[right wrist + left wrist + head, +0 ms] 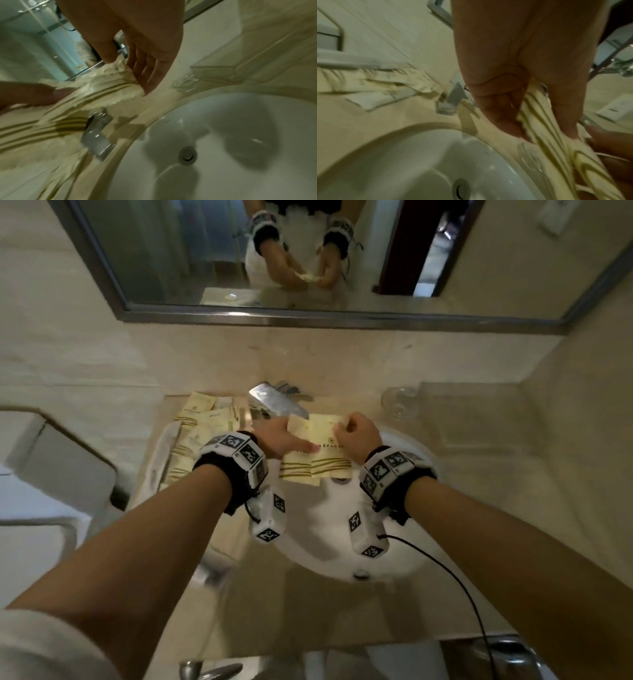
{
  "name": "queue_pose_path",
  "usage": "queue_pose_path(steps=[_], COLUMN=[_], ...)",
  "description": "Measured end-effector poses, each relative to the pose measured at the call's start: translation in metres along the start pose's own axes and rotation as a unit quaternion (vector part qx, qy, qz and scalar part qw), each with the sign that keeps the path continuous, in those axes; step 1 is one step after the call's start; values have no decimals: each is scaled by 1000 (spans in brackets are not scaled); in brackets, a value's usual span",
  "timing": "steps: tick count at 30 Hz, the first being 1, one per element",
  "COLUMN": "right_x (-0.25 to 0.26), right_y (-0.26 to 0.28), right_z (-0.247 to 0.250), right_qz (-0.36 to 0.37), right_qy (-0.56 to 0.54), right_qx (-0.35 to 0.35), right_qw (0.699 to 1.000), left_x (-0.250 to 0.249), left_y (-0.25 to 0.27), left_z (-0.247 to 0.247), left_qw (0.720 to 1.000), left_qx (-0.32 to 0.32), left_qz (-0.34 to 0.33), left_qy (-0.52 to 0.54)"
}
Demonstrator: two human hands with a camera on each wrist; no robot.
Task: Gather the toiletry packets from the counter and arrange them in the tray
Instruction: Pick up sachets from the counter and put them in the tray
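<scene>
**Both hands hold packets over the basin**

A beige bathroom table (479,419) runs under a wall mirror (212,251), with a white round sink (329,529) sunk into its middle and a chrome tap (274,402) at the back edge behind the basin. A clear glass (399,402) stands near the back right of the sink rim.

The left hand (281,438) and the right hand (356,431) meet above the back of the sink, just in front of the tap, and hold between them a small stack of cream packets (317,453) with olive stripes along their near ends. The left hand grips the left side of the stack, thumb on top and fingers (501,116) curled beneath, as the left wrist view shows. The right hand pinches the far right corner, its thumb pressed against curled fingers (147,70). The packets hang in the air, clear of the table and the basin.

At the back left of the table, beside the sink, a white tray (156,460) lies with more cream packets in the tray (198,433), overlapping one another and reaching the wall. The mirror reflects the two hands and the held stack.
</scene>
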State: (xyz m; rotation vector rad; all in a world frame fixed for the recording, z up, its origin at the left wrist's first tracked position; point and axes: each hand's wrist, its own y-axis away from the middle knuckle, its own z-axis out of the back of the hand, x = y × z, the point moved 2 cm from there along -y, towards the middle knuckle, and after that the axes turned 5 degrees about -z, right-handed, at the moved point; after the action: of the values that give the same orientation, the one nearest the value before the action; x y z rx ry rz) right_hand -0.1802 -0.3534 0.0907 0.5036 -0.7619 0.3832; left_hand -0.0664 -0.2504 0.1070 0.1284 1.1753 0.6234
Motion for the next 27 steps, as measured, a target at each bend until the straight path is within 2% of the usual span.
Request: queue_pose_path(steps=[3, 7, 11, 14, 18, 22, 27], right_x=[-42, -104, -179, -220, -250, -258, -262], right_y=[-7, -17, -33, -46, -69, -94, -118], right_z=[42, 97, 148, 173, 184, 183, 181], right_qz=[-69, -139, -241, -300, -327, -318, -298], right_qy=[-62, -85, -146, -252, -406, -568, -674], right_qx=[-42, -52, -80, -102, -93, -23, -59], right_qw=[995, 985, 956, 915, 848, 759, 673], left_x=[-28, -53, -70, -76, -79, -80, -81], left_y=[-22, -44, -66, -85, -110, -129, -148], left_z=[-40, -87, -135, -161, -182, -192, -200], left_qw=[999, 999, 999, 999, 1000, 999, 998], left_qx=[15, 25, 29, 33, 7, -22, -33], left_qz=[-29, -42, -40, -29, -10, 5, 24], left_qy=[-12, -1, 13, 15, 17, 36, 50])
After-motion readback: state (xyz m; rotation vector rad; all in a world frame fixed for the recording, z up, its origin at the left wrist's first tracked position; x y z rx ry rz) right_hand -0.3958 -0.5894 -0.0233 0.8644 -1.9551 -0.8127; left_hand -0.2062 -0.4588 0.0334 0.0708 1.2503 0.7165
